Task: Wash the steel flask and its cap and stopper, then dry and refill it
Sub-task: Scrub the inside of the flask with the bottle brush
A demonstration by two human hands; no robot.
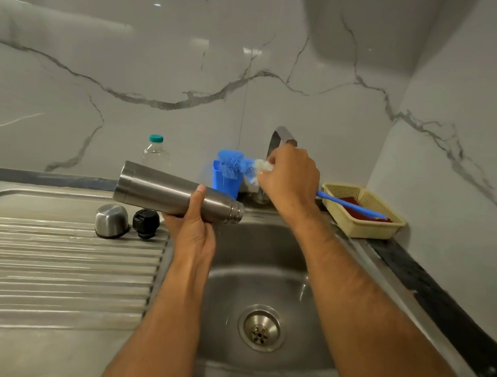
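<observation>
**Flask in my left hand, brush in my right, both over the sink**

My left hand [194, 228] is wrapped around the steel flask [177, 193] from below, thumb up across its side, fingers curled behind. I hold it nearly level, open threaded mouth pointing right and out over the left edge of the sink [259, 288], base toward the left above the draining board [51, 260]. My left forearm rises straight from the bottom of the view.

My right hand [291, 178] is closed around the bottle brush [237, 164] near its head. The blue and white bristles stick out to the left of my fist, blurred, above and just right of the flask's mouth and apart from it. The blue handle runs out to the right, over the yellow basket [362, 225] on the counter edge. My right forearm reaches diagonally across the basin, wrist bent in front of the tap [280, 137].

The steel cap [111, 221] and the black stopper [146, 223] sit side by side on the draining board, just below the flask. Behind the brush stands a blue cup [226, 182], and a clear bottle with a teal lid [155, 152] stands by the wall. The basin under both hands is open down to the drain [261, 328].
</observation>
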